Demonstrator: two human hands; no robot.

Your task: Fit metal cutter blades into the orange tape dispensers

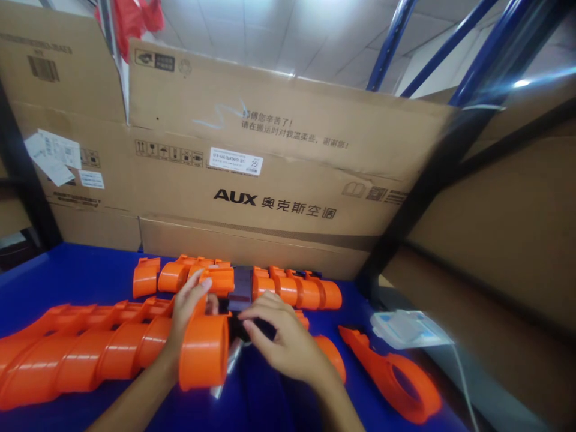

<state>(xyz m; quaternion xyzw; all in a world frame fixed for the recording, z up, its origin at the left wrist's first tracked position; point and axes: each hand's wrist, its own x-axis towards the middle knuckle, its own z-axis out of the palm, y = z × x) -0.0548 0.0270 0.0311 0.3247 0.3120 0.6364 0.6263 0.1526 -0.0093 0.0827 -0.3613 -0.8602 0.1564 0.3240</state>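
Note:
My left hand (189, 309) grips an orange plastic barrel-shaped part (204, 351) at its rear, fingers curled round it. My right hand (283, 342) has its fingers bent and pressed onto a dark block (240, 288) set between orange shells. Under the hands a small silvery piece (229, 360) shows. A row of orange half-tube shells (292, 291) lies just beyond the hands on the blue table (81, 273).
A long ribbed orange shell (76, 351) lies at the left. An orange handle-shaped piece with a loop (396, 378) lies at the right, beside a clear plastic bag (407, 329). Large AUX cardboard boxes (270, 180) wall the back; dark shelf posts (418, 192) stand right.

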